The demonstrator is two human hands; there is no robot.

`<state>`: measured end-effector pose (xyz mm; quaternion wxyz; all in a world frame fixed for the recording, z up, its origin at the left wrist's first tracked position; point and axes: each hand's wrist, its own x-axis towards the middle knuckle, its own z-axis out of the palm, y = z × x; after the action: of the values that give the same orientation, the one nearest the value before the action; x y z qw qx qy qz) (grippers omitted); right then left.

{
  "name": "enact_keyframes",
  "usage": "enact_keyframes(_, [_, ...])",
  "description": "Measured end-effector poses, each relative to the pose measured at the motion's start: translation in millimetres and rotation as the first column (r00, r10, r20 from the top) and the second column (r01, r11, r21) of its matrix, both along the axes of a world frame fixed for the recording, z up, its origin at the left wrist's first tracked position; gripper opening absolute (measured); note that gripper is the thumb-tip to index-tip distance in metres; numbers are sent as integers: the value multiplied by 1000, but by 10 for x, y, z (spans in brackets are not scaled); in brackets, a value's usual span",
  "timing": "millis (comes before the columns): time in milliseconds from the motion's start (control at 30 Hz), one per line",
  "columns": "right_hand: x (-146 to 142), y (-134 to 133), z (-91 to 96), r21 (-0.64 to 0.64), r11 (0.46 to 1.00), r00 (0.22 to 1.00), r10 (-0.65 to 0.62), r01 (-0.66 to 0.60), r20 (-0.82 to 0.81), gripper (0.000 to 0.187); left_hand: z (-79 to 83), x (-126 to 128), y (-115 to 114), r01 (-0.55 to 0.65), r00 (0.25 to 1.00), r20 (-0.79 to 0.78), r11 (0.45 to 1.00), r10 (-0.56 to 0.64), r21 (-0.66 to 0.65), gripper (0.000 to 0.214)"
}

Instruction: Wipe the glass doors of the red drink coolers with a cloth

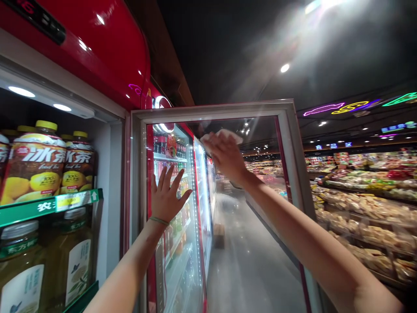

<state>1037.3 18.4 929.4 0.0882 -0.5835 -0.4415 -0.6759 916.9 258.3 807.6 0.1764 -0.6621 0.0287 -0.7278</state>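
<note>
the cloth [224,134], white and crumpled, sits high on the glass door [254,234] near its top edge, pressed against the pane under the right hand [226,156]. that hand is curled over the cloth with its fingers bent down on it, so only the upper rim of the fabric shows above the knuckles. the arm reaches up to it from the lower right.

the left hand [167,198] lies flat on the same pane, lower and nearer the hinge side, fingers spread wide and pointing up, holding nothing. a thin green band [159,221] circles its wrist.

the door stands swung out from the cooler, its pale metal frame [211,108] edged inside with a red strip. through the glass show a row of lit coolers [182,182] and the grey aisle floor [234,265].

to the left, the open cooler holds iced tea bottles [34,163] with yellow caps on a shelf with a green price strip [48,205], and tea bottles with white labels [76,256] below. a glossy red hood [97,39] tops the cooler.

far right, store shelves [365,208] carry packaged food under neon signs [355,105].
</note>
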Motion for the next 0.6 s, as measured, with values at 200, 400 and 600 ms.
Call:
enact_keyframes(200, [14, 53, -33, -82, 997, 1000, 6, -4, 28, 57, -17, 24, 31, 7, 999, 46, 1000, -6, -15, 65])
enact_keyframes(400, [-82, 312, 84, -162, 987, 996, 30, -17, 80, 59, -18, 9, 44, 54, 998, 40, 999, -54, -3, 60])
enact_keyframes(600, [-74, 306, 180, -85, 996, 998, 7, -2, 57, 55, -18, 9, 42, 62, 996, 58, 998, -62, 7, 53])
